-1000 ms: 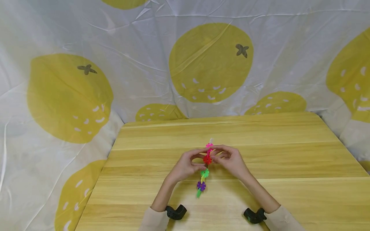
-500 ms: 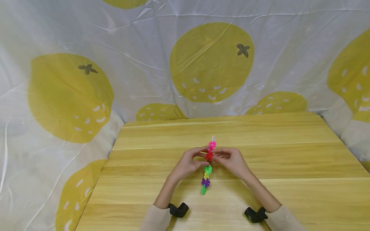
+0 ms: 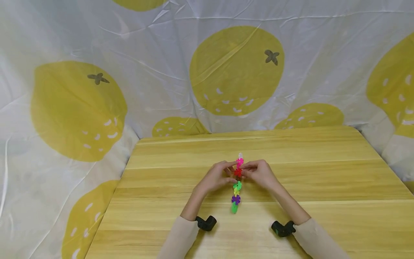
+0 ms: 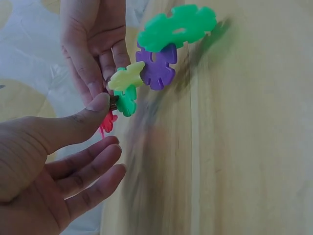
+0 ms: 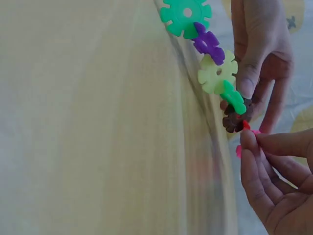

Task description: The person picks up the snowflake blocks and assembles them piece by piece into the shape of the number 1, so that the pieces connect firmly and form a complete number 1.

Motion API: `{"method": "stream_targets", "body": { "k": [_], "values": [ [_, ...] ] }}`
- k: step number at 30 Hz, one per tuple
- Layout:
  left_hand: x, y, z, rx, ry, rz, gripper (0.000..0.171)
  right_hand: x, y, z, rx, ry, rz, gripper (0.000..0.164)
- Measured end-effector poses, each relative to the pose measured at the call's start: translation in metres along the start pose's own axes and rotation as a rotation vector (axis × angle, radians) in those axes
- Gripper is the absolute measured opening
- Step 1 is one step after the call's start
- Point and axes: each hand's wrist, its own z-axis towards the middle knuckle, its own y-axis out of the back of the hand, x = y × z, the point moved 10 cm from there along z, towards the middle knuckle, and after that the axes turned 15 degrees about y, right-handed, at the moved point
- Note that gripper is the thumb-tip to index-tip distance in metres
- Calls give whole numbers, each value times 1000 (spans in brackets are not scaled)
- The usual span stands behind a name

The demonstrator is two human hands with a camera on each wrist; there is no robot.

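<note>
A chain of slotted plastic flower discs point(image 3: 237, 185) is held between both hands over the table. Its far end is white and pink; the near part runs through green, yellow and purple point(image 4: 159, 68) to another green disc point(image 5: 186, 13). From the left, my left hand point(image 3: 214, 178) pinches the chain at the brown disc point(image 5: 231, 123), with thumb on the near side and other fingers behind. My right hand point(image 3: 260, 174) pinches the red disc point(image 5: 246, 126) between thumb and index finger. Fingers partly cover the red and brown discs.
The wooden table point(image 3: 307, 223) extends around the hands. Behind it hangs a pale cloth point(image 3: 155, 72) with yellow fruit prints. Black wrist devices point(image 3: 206, 223) sit at both cuffs.
The chain has shifted right and slightly away from the body, and stands more nearly in line with the view. My left hand has moved right and away with it; both hands still hold it.
</note>
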Motion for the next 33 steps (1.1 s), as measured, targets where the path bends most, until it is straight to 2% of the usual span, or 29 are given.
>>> {"method": "stream_targets", "body": {
  "k": [5, 17, 33],
  "values": [
    [6, 2, 8, -26, 29, -24, 63, 1, 0, 6, 22, -17, -11, 17],
    [14, 8, 17, -97, 96, -41, 60, -8, -2, 18, 37, -28, 59, 20],
    [24, 3, 24, -80, 129, -70, 61, -23, -7, 20, 47, -71, 130, 21]
  ]
}}
